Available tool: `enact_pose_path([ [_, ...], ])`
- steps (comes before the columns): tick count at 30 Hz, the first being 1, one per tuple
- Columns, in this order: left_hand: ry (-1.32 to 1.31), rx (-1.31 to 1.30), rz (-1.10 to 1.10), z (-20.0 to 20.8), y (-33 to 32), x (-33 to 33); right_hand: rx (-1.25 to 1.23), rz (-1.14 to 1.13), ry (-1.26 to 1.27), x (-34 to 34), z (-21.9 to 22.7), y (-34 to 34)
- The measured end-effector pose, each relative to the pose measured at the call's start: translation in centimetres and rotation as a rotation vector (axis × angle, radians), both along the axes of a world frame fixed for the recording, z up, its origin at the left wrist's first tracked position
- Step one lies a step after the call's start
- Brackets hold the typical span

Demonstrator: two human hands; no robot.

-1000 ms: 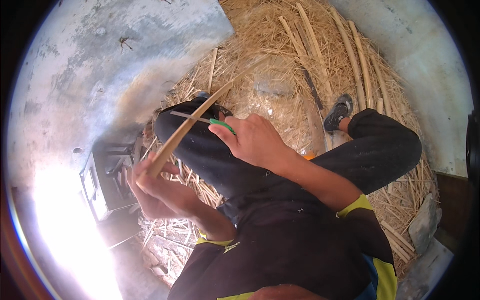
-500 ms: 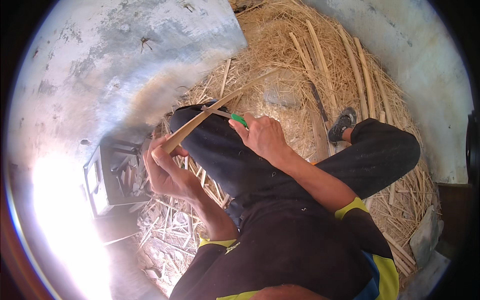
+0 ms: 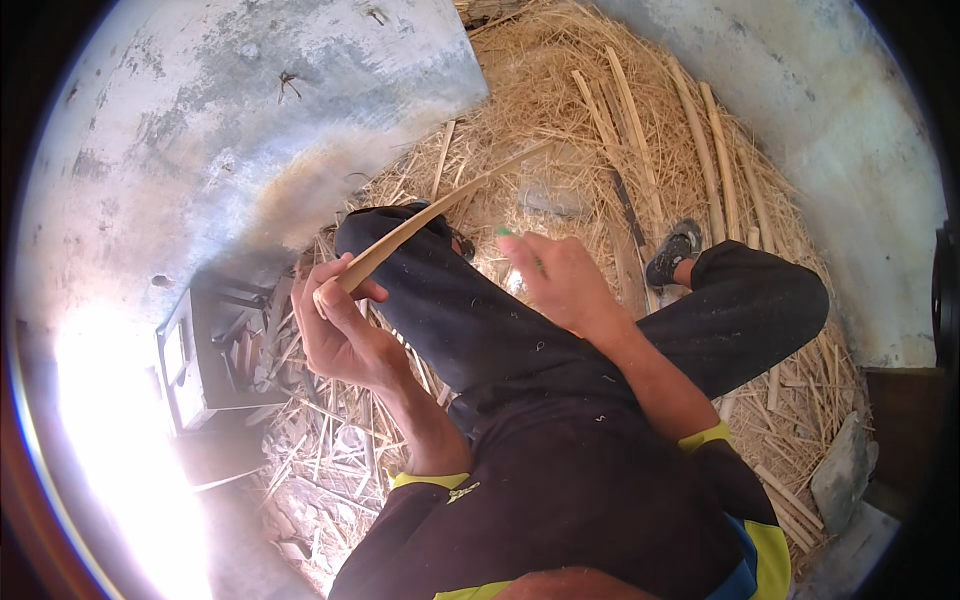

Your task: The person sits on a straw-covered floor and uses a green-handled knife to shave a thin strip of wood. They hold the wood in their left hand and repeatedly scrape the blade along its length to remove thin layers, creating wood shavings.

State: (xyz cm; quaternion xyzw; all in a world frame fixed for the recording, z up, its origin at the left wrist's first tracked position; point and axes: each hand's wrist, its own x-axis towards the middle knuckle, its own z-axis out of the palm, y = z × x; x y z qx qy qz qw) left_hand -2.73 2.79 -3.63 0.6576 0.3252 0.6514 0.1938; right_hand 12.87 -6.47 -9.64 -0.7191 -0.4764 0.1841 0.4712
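My left hand pinches the near end of a long, flat bamboo strip between thumb and fingers. The strip slants away across my bent left knee, and its far end reaches over the shavings. Apart from the strip, to its right, my right hand is closed around a knife with a green handle. That hand is slightly smeared by motion, and only bits of green show. The blade cannot be made out now.
Thin shavings cover the floor ahead. Several long bamboo pieces lie at the right, near my shoe. A box-like frame stands at left, beside bright light. Pale walls curve around, and a stone slab leans at lower right.
My right hand has drawn the knife off the strip, moving right and toward me; the blade lay across the strip before. My left hand keeps its hold, almost unmoved.
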Motion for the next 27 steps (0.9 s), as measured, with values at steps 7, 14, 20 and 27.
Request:
enact_pose_path([
  [7,-0.02,-0.02,-0.021,0.1,-0.5,0.7,-0.032,-0.037,-0.247,-0.7,-1.3,5.1],
  [14,-0.009,-0.017,0.03,-0.1,0.3,0.1,-0.081,-0.01,-0.213,-1.8,0.6,5.0],
  [20,-0.01,-0.014,0.022,0.1,-0.2,0.5,-0.221,-0.063,-0.222,0.5,-3.2,5.8],
  [27,-0.019,0.019,-0.052,-0.3,-0.8,1.0,-0.523,-0.238,-0.191,6.2,-11.2,1.1],
])
